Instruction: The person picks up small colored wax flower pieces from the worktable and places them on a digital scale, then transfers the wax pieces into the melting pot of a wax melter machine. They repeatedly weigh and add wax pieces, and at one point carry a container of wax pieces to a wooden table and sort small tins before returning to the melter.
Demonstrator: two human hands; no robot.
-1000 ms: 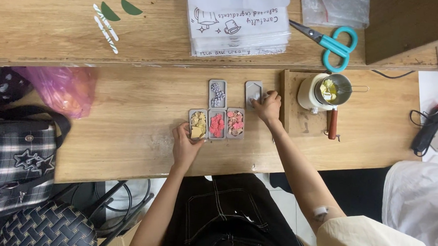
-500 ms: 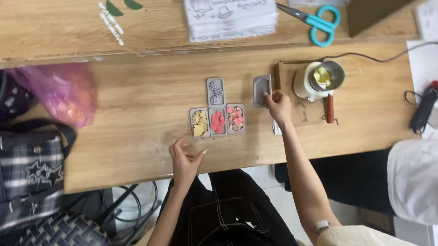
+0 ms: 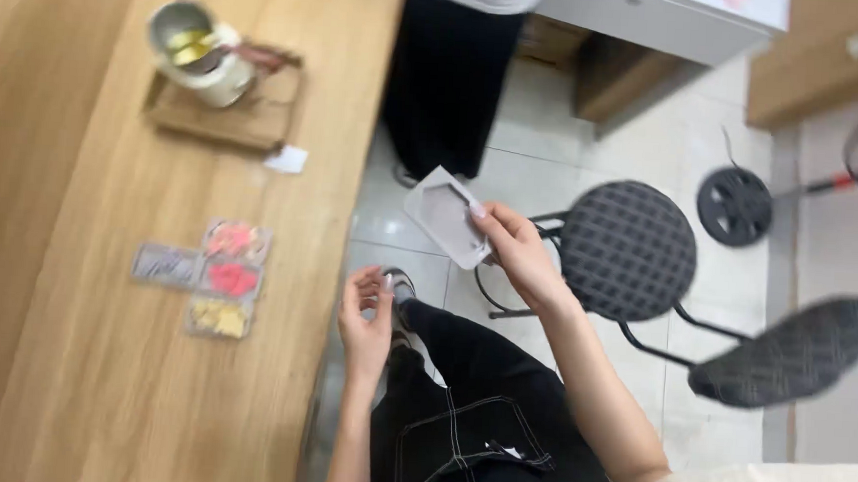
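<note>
My right hand (image 3: 515,250) holds a small grey rectangular tray (image 3: 446,215) by its lower corner, out past the table's edge and above the tiled floor. My left hand (image 3: 366,321) hovers beside the table edge with fingers loosely curled and nothing in it. On the wooden table (image 3: 99,370) lie several small grey trays: one with pink bits (image 3: 236,242), one with red bits (image 3: 232,279), one with yellow bits (image 3: 218,317) and one with pale beads (image 3: 165,265). The view is blurred.
A cream pot with a small metal pan (image 3: 196,53) sits on a wooden board (image 3: 230,113) at the table's far end. A white scrap (image 3: 285,159) lies near the edge. Two woven black stools (image 3: 627,249) (image 3: 792,351) stand on the floor. Another person's dark-clad legs (image 3: 454,81) stand beyond.
The view has swung right, away from the table. My right hand has lifted the grey tray off the table and carried it over the floor. My left hand has left the table.
</note>
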